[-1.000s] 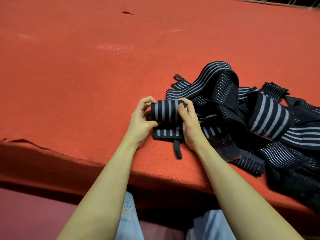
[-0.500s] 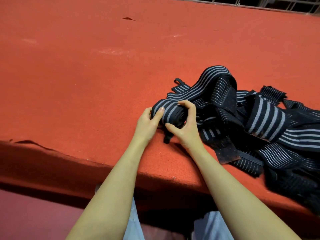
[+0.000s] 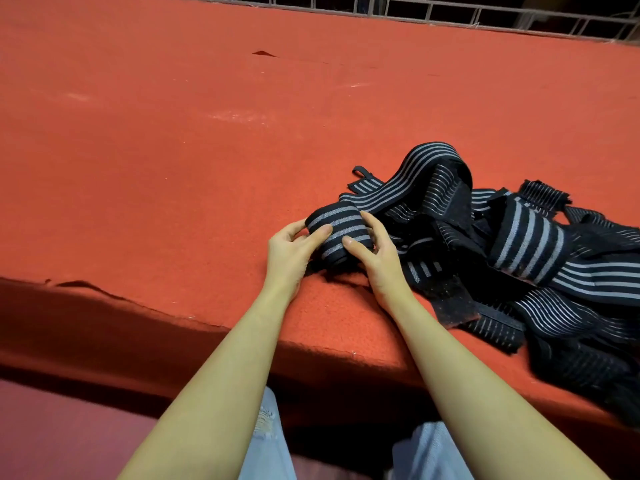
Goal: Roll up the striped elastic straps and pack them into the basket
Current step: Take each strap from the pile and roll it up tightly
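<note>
On red felt — left hand [image 3: 289, 254] and right hand [image 3: 377, 258] grip rolled strap [image 3: 337, 233].

Desk [image 3: 173, 161]: a wide surface covered in red-orange felt-like cloth, filling most of the view from near to far.
Near edge: the cloth is frayed and ragged at the left near edge [image 3: 86, 285], with a dark shadowed drop below.
Tear [image 3: 263, 53]: a small dark nick in the cloth, far, centre-left.
Scuffs [image 3: 242, 116]: pale worn streaks on the cloth, mid-left.
Metal railing [image 3: 450, 10]: grey bars along the far edge, dark behind.
Jeans [image 3: 266, 441]: light blue, ripped, at the near bottom centre.
</note>
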A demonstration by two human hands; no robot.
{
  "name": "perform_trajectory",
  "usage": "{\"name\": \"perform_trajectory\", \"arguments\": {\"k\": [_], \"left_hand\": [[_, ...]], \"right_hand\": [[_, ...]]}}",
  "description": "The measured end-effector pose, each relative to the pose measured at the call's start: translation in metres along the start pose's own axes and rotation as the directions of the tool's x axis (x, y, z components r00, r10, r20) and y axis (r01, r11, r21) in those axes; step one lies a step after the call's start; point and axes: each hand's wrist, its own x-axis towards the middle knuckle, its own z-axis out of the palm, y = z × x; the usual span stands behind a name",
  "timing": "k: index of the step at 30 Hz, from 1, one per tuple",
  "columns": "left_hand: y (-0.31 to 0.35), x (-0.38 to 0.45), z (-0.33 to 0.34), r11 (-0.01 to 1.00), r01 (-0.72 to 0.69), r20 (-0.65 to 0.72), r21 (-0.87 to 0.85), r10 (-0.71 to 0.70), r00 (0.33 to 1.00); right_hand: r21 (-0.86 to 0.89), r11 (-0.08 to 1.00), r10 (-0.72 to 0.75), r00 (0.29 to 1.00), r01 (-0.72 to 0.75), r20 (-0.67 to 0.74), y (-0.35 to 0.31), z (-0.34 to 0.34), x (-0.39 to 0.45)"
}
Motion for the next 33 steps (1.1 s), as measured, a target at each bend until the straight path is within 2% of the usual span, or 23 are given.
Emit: {"name": "perform_trajectory", "arguments": {"k": [5,14,20,24,29,33], "left_hand": [[0.003,0.000,0.003,0.998,-0.040,0.068,0.049,0.037,0.997],[0.046,0.037,0.012,0.975,-0.106,0.086,0.196,0.091,0.992],[0.071,0.088,0.008,0.978,-0.071,-0.007,0.195,0.074,0.997],[0.065,0.137,0.006,0.968,0.005,-0.077,0.252,0.015,0.997],[0.046,0.194,0.003,0.949,-0.030,0.022,0.313,0.024,0.999],[0.026,0.223,0.005,0.918,-0.070,0.014,0.390,0.070,0.997]], "right_hand": [[0.046,0.997,0.069,0.997,-0.067,-0.032,-0.007,0.004,0.001],[0.079,0.997,0.011,0.997,-0.005,-0.077,-0.041,0.033,0.038],[0.084,0.996,0.006,0.993,0.004,-0.118,-0.049,0.046,0.097],[0.041,0.999,0.015,0.989,-0.010,-0.145,-0.040,0.060,0.139],[0.039,0.999,0.031,0.981,-0.024,-0.194,-0.013,0.073,0.185],[-0.122,0.989,0.051,0.960,-0.087,-0.274,0.012,0.084,0.211]]}}
